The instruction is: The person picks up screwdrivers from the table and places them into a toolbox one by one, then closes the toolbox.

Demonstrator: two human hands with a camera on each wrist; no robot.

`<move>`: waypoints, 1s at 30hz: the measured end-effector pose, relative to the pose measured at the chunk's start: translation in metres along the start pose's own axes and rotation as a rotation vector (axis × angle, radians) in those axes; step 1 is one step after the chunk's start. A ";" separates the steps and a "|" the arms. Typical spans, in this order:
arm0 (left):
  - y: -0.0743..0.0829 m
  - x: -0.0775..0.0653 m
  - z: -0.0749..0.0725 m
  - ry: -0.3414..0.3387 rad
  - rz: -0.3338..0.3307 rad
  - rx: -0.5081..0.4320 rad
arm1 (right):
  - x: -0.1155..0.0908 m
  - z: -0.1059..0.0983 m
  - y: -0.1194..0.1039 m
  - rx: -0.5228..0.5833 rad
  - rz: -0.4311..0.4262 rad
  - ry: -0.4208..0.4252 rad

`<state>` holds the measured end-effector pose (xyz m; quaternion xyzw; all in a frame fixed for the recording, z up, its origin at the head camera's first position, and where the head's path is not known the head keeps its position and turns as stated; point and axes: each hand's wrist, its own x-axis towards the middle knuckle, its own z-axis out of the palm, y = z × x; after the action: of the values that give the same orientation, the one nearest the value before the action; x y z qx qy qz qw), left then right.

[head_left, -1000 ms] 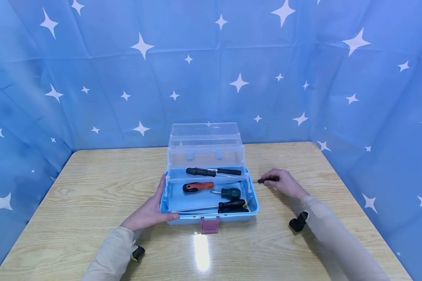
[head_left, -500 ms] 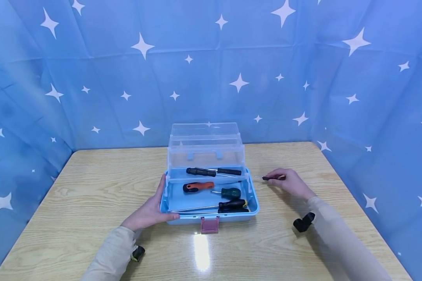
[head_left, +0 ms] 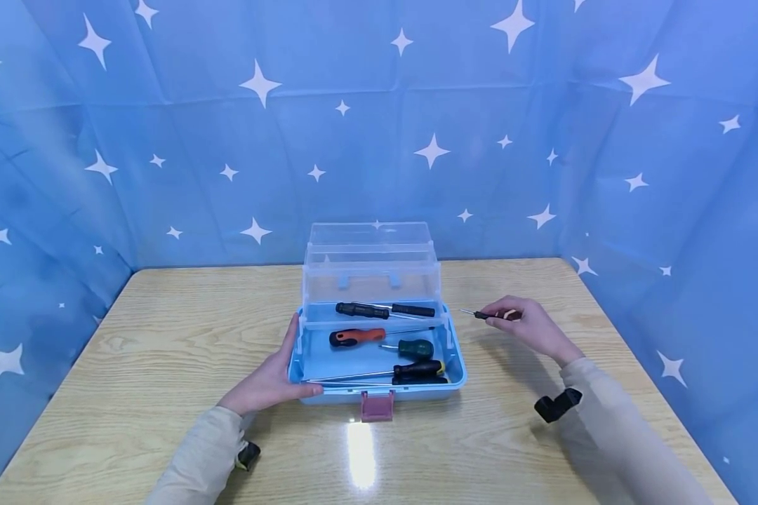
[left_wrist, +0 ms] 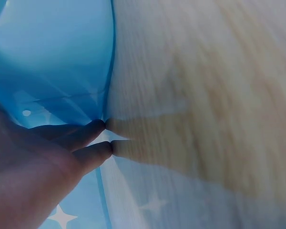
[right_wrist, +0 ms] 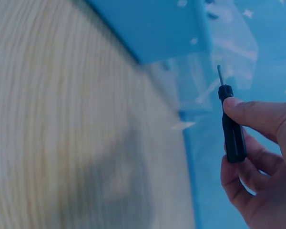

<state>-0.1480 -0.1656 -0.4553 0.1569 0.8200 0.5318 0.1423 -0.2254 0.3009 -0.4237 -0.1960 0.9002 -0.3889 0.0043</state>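
Observation:
A light-blue toolbox [head_left: 461, 377] stands at the middle of the table, its clear lid [head_left: 371, 242] raised at the back. My left hand [head_left: 267, 379] rests against its left side, thumb on the front rim and fingers straight along the wall. In the left wrist view, the fingertips [left_wrist: 99, 128] reach down beside the blue wall. To the right of the box, my right hand [head_left: 530, 328] pinches a small black-handled screwdriver [right_wrist: 233, 136] between thumb and fingers. Its short metal shaft points left toward the box in the head view, held above the tabletop.
Several screwdrivers lie in the toolbox, among them an orange-handled one [head_left: 357, 337], a green stubby one [head_left: 415, 348] and a black-and-yellow one [head_left: 420, 368]. A pink latch [head_left: 377, 407] hangs at the front. Blue star-patterned cloth [head_left: 379, 140] surrounds the wooden table [head_left: 164, 351].
My right hand has drawn the small screwdriver to the right, away from the toolbox, and lifted it a little. The left hand and the box stay in place.

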 end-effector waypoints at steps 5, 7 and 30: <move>0.001 -0.001 0.000 -0.001 -0.007 -0.005 | -0.002 -0.003 -0.016 0.006 -0.043 -0.009; 0.001 -0.001 0.000 -0.002 -0.009 -0.006 | -0.002 -0.004 -0.021 0.007 -0.065 -0.013; 0.000 -0.001 0.000 -0.001 -0.001 -0.025 | -0.001 0.016 -0.070 0.060 -0.196 -0.118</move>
<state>-0.1470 -0.1665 -0.4552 0.1549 0.8132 0.5420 0.1447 -0.1974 0.2467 -0.3857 -0.3054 0.8629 -0.4019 0.0250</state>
